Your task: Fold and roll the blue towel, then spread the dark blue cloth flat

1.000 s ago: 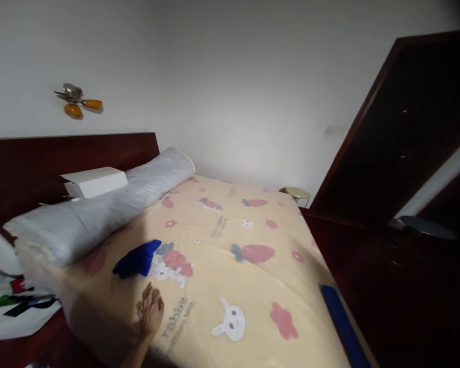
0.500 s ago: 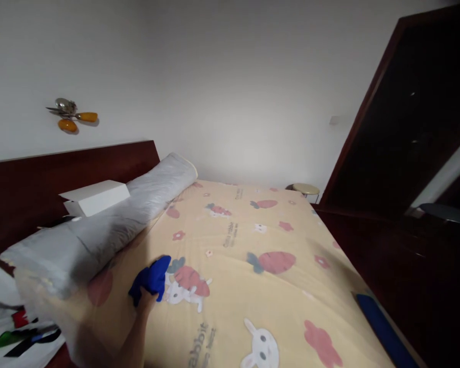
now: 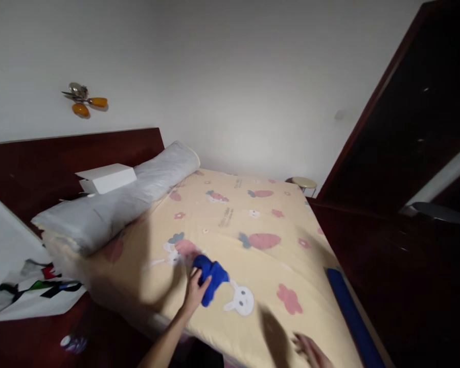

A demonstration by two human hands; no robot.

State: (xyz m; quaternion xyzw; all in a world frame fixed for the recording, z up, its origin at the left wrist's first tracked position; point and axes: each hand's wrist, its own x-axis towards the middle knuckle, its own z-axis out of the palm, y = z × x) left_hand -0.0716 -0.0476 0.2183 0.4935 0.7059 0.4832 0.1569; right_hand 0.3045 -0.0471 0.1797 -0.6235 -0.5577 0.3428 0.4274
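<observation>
My left hand (image 3: pixel 196 290) is closed on a crumpled blue cloth (image 3: pixel 211 278) over the near part of the bed sheet (image 3: pixel 230 260). The cloth bunches between thumb and fingers, and its loose end points right. Whether it touches the sheet I cannot tell. Low in the view, my right hand (image 3: pixel 309 350) is partly cut off by the bottom edge, holding nothing, with its slightly blurred fingers loosely apart. Its shadow falls on the yellow sheet printed with rabbits and carrots.
A rolled grey quilt (image 3: pixel 118 212) lies along the dark wooden headboard (image 3: pixel 72 153), with a white box (image 3: pixel 113 178) on it. A long blue strip (image 3: pixel 352 317) runs along the bed's right edge. A bottle (image 3: pixel 73 343) is on the floor. A round stool (image 3: pixel 304 182) stands behind the bed.
My left hand has carried the blue cloth to the right and nearer the bed's front edge. My right hand has come into view at the lower right. The camera view has shifted.
</observation>
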